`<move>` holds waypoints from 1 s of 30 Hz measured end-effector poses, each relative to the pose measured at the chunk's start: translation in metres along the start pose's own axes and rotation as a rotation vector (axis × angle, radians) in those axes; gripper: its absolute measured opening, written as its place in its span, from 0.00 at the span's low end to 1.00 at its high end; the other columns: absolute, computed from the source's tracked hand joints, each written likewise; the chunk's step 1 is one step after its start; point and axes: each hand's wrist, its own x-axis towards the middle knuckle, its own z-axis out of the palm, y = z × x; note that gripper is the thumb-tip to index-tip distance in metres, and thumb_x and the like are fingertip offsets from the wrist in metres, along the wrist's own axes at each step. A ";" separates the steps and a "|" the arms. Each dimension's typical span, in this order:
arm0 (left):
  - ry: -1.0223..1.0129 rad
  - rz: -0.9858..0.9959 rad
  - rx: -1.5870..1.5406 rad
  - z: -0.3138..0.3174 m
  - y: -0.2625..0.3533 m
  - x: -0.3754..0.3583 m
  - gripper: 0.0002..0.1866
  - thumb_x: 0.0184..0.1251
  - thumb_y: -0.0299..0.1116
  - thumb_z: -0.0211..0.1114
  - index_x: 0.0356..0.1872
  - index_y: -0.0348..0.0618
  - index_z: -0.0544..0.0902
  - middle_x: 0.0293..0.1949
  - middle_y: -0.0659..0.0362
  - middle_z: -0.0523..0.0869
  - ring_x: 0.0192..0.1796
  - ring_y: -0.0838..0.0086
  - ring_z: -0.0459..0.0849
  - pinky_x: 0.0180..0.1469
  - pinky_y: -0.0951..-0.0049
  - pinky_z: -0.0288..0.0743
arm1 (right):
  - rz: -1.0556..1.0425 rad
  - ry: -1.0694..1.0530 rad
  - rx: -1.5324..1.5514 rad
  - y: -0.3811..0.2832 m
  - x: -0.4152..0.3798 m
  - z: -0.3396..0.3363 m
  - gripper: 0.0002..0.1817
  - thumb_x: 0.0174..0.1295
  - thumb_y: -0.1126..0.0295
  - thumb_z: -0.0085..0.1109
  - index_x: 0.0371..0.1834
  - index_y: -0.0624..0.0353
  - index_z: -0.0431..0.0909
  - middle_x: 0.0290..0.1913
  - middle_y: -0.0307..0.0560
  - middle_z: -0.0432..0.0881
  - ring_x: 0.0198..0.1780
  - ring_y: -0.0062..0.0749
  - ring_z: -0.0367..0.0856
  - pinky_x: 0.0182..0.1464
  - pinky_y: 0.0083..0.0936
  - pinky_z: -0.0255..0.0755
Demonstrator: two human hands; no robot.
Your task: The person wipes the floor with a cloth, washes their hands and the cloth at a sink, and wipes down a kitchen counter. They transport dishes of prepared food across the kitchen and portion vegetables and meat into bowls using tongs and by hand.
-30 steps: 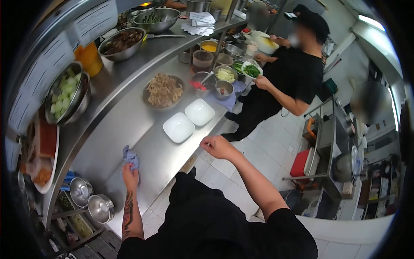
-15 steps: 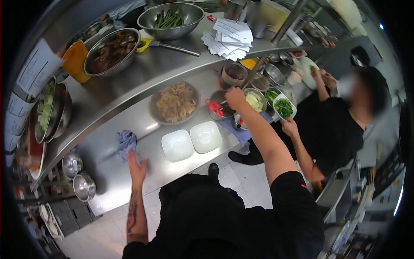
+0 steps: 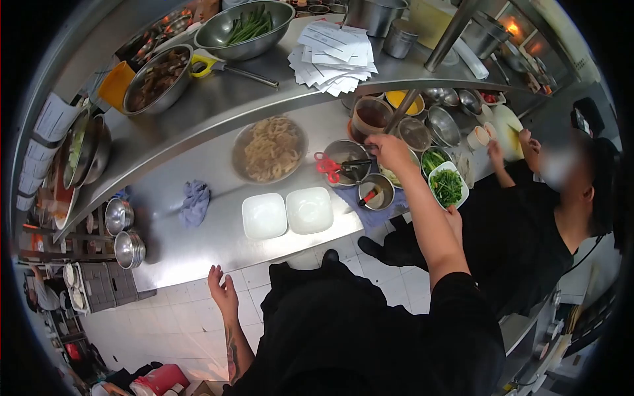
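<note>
My right hand (image 3: 391,156) reaches to the far right of the counter, fingers closed at the rim of a metal bowl (image 3: 338,145). What they grip is mostly hidden. In that bowl lie red-handled scissors (image 3: 328,167) and a black-ended tool (image 3: 358,163). A small metal pot (image 3: 381,204) with a red-and-black handle inside sits just in front. Off the counter's near edge hangs my left hand (image 3: 222,290), open and holding nothing. Two white square bowls (image 3: 265,216) (image 3: 310,210) stand side by side on the counter, left of my right hand. Behind them is a bowl of noodle-like strips (image 3: 272,148).
A co-worker (image 3: 528,224) stands at right, one hand by a white dish of chopped greens (image 3: 448,187). A blue cloth (image 3: 195,203) and stacked metal bowls (image 3: 129,249) lie left. The overhead shelf (image 3: 231,96) holds paper slips (image 3: 333,56) and a bowl of green beans (image 3: 246,30).
My left hand has drawn back from beside the blue cloth to off the counter's near edge. My right hand stays over the same bowl area. The view has shifted slightly.
</note>
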 end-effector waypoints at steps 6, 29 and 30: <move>-0.075 0.063 -0.014 0.015 0.027 0.018 0.21 0.71 0.23 0.60 0.64 0.43 0.76 0.65 0.52 0.76 0.57 0.67 0.81 0.49 0.71 0.80 | 0.060 0.053 0.066 -0.003 -0.012 -0.005 0.13 0.51 0.78 0.61 0.40 0.51 0.84 0.38 0.50 0.86 0.43 0.53 0.84 0.42 0.45 0.77; -1.186 0.282 -0.570 0.036 0.127 0.060 0.08 0.69 0.31 0.69 0.40 0.37 0.81 0.37 0.58 0.87 0.37 0.80 0.84 0.41 0.77 0.79 | 0.613 0.165 1.090 -0.340 -0.215 0.065 0.08 0.78 0.68 0.47 0.44 0.62 0.71 0.31 0.41 0.77 0.32 0.21 0.76 0.36 0.22 0.73; -1.337 0.268 -0.591 0.038 0.129 0.062 0.11 0.70 0.33 0.69 0.45 0.37 0.81 0.39 0.58 0.87 0.37 0.79 0.84 0.42 0.77 0.78 | 0.607 0.183 0.986 -0.329 -0.239 0.073 0.09 0.78 0.67 0.47 0.44 0.62 0.71 0.31 0.40 0.77 0.32 0.21 0.75 0.35 0.22 0.73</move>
